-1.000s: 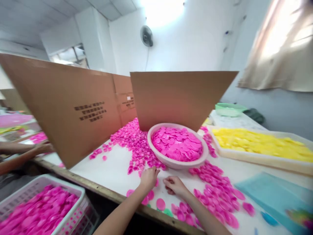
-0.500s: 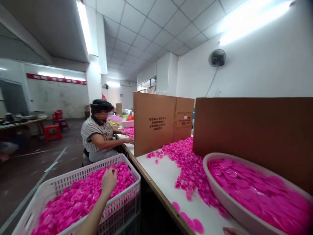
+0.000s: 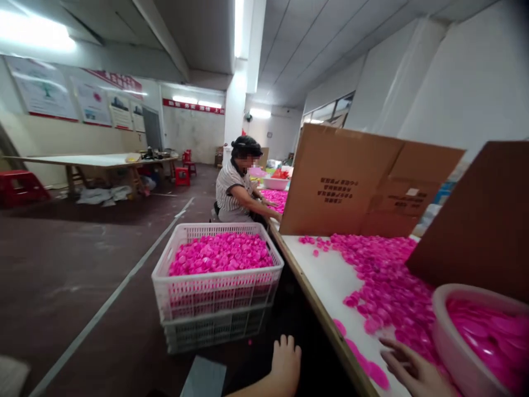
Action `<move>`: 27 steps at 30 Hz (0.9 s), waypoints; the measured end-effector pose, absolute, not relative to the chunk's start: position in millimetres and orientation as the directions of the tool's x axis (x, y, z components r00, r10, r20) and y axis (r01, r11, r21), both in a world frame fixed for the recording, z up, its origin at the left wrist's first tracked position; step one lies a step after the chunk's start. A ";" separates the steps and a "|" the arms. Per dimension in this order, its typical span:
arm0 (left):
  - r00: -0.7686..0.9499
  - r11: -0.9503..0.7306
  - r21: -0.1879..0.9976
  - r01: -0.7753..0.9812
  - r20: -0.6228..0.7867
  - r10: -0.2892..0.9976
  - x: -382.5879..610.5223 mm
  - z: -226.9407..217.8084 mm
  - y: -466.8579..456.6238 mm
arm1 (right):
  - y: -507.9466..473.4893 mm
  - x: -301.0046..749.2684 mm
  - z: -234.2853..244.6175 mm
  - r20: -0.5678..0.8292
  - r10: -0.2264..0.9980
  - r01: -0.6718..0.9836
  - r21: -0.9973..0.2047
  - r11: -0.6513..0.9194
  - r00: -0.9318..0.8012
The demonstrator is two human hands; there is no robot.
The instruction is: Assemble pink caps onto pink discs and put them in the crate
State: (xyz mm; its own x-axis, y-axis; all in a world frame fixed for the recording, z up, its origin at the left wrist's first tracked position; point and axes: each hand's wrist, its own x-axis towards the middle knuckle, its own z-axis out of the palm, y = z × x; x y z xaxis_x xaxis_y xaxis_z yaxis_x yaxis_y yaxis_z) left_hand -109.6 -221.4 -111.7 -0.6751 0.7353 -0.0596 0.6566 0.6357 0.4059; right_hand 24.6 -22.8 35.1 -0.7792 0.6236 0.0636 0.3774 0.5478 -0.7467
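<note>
My left hand (image 3: 286,361) is held low over the dark area beside the table, fingers stretched out and slightly spread, with nothing in it. At the right, my right hand (image 3: 415,369) hovers at the white table top (image 3: 320,262) with its fingers apart and no object visible in it. Next to it lie a spread of small pink cap-like pieces (image 3: 384,273) and a few flat pink discs (image 3: 374,372). Larger pink discs fill a pale oval tub (image 3: 444,325) on its other side. A white plastic crate (image 3: 219,281) full of pink pieces (image 3: 223,253) stands left of the table.
Brown cardboard sheets (image 3: 322,165) stand upright across the table. Beyond the crate, a seated person in a striped shirt (image 3: 231,187) works at the table's far part. The crate rests on another crate (image 3: 215,328). Red stools (image 3: 182,176) and another table (image 3: 82,160) are further back.
The view has swung left. My left hand has moved from above the crate back towards me, its bent fingers now stretched out. More of my right hand shows over the table.
</note>
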 end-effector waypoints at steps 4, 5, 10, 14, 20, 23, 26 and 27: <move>-0.672 0.638 0.292 0.712 0.021 0.741 -91.2 -103.4 -235.5 | -82.0 -37.2 50.6 0.064 0.362 0.213 -0.710 0.671 -0.930; -0.678 0.646 0.283 0.709 0.023 0.735 -89.9 -97.9 -239.7 | -95.6 -52.2 50.7 0.090 0.294 0.146 -0.710 0.689 -0.951; -0.724 0.702 0.272 0.658 -0.025 0.689 -78.2 -79.4 -260.6 | -140.2 -106.8 19.3 0.079 0.011 -0.047 -0.691 0.721 -0.997; -0.817 0.800 0.309 0.515 -0.107 0.567 -65.5 -73.3 -287.0 | -147.6 -132.5 -37.1 -0.090 -0.094 -0.022 -0.594 0.805 -0.991; -0.940 0.897 0.348 0.273 -0.102 0.326 -56.5 -40.2 -351.6 | -164.1 -148.0 -98.0 -0.335 -0.031 0.051 -0.232 0.971 -0.942; -0.996 0.947 0.309 0.083 0.040 0.074 -51.6 -36.8 -394.3 | -175.3 -139.9 -100.4 -0.300 0.045 0.093 -0.148 0.985 -0.953; -0.989 0.955 0.272 -0.122 0.053 -0.141 -52.4 -60.7 -445.9 | -176.4 -126.9 -104.0 -0.187 0.113 0.114 0.006 0.994 -0.976; -0.986 0.949 0.271 -0.162 0.003 -0.169 -55.9 -73.8 -463.6 | -174.7 -123.6 -108.5 -0.148 0.129 0.119 0.070 0.990 -0.981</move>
State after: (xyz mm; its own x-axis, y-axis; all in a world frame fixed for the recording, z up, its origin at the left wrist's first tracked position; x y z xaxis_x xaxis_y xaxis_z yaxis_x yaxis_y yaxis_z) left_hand -55.9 -463.6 -73.8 -0.9857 -0.1687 0.0032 -0.1616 0.9490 0.2706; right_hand -123.6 -174.7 -108.5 -0.9806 0.1285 -0.1477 0.1192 0.9904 0.0704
